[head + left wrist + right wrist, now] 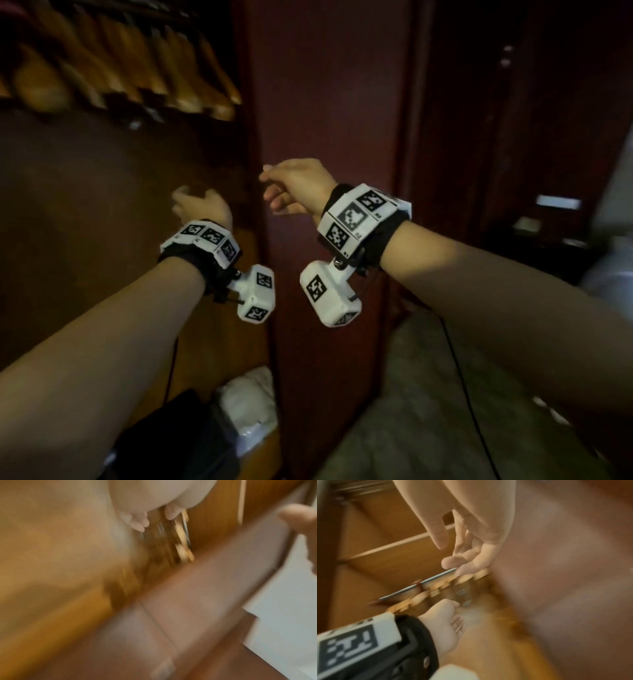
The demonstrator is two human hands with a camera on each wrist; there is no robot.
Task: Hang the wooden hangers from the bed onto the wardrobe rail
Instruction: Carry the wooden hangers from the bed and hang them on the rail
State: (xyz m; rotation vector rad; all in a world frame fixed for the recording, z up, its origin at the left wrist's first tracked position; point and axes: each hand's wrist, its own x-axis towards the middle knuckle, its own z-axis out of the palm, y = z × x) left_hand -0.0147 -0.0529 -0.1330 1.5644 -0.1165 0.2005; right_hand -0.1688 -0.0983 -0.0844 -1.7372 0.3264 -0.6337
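Wooden hangers (137,65) already crowd the rail (419,584) at the upper left of the head view, packed shoulder to shoulder inside the wardrobe (325,102). Neither of my hands carries one now. If I turn back toward the bed carelessly, a forearm could brush that tight row and knock a hook off the rail, since they hang so close together. The dim light and the blur would make such a slip easy to miss.

My left hand (200,205) reaches forward at the middle of the frame, below the row, fingers loosely curled and holding nothing as far as I can make out; the left wrist view is too smeared to confirm more. My right hand (294,185) sits just to its right, in front of the dark red wardrobe panel, wrist bent, fingers relaxed and spread, empty. In the right wrist view those fingers (436,534) hang slack near the rail.
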